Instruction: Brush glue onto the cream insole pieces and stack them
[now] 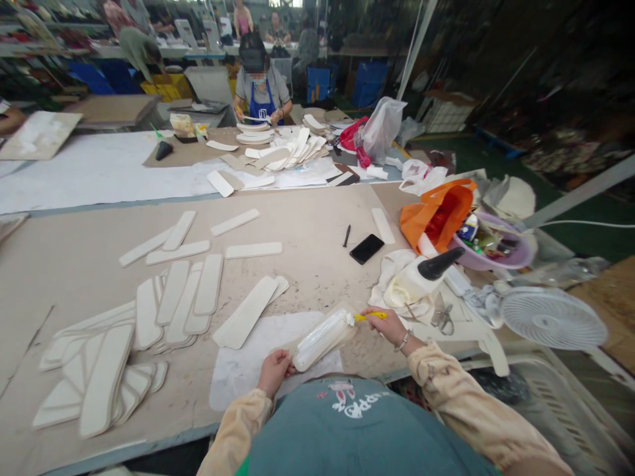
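Observation:
Between my hands lies a long white strip with rounded ends, its top coated with something wet and glossy. My left hand pinches its near-left end. In my right hand is a yellow-handled brush, its white-smeared head touching the strip's far end. Beneath the strip, a sheet of white paper covers part of the table. Two more strips overlap just left of the paper's upper edge.
Piles of white strips spread over the left of the table. A black phone, a white bottle with black nozzle, an orange bag, a purple basin and a fan stand right. A co-worker sits opposite.

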Demonstrator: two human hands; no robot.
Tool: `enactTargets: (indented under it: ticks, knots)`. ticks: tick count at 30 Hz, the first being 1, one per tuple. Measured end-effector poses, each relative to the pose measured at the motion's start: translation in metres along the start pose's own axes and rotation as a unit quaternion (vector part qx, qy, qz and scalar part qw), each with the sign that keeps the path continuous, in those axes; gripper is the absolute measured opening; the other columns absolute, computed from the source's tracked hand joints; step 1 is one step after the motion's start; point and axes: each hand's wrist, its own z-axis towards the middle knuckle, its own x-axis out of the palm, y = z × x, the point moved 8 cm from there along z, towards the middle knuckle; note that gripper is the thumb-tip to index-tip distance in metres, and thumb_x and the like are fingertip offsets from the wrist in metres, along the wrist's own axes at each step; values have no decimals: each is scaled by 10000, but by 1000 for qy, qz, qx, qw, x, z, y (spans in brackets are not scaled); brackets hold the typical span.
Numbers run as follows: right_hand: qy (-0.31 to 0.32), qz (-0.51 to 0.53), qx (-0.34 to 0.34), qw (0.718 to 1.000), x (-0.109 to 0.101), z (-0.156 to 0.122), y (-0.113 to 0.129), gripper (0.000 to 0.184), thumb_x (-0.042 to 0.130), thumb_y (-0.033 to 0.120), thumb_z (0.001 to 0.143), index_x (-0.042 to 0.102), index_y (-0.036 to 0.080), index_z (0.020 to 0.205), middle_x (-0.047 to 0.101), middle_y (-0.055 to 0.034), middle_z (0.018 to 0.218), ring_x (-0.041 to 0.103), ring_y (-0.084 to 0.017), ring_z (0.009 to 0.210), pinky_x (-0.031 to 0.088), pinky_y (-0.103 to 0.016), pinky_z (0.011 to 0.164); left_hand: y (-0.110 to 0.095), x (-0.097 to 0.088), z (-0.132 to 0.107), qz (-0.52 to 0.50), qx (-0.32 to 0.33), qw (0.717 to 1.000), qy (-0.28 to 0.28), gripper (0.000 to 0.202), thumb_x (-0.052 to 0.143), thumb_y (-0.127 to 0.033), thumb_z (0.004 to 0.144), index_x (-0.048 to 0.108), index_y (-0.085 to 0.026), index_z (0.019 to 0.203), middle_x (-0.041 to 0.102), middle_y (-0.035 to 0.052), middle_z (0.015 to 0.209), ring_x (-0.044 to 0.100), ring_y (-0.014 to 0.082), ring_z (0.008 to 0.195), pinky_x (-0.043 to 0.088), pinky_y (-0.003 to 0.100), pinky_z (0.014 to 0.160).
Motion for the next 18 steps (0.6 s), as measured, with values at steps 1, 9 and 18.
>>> enactTargets:
  ticks: [1,9,18]
  knots:
    - [-7,-1,-3,1000,-3,1,1,267,508,325,750,698,185,874,573,22,504,518,-137,465,412,-250,496,0,0,0,0,0,1000,1,267,675,-409,641,546,-175,624,577,-32,486,563,110,465,422,206,460]
    - [-46,23,-23,998,-18,1,9,292,499,361,767,681,173,896,570,13,532,533,-150,522,430,-264,547,2,1,1,-14,4,1000,4,241,657,-382,646,529,-180,617,571,-42,473,544,97,443,401,197,445]
    - [141,111,-12,984,87,-20,51,232,525,289,748,692,177,865,555,33,499,465,-92,432,378,-200,441,10,1,4,-29,-11,1000,1,179,623,-331,673,544,-174,637,588,-36,497,554,96,454,407,199,458]
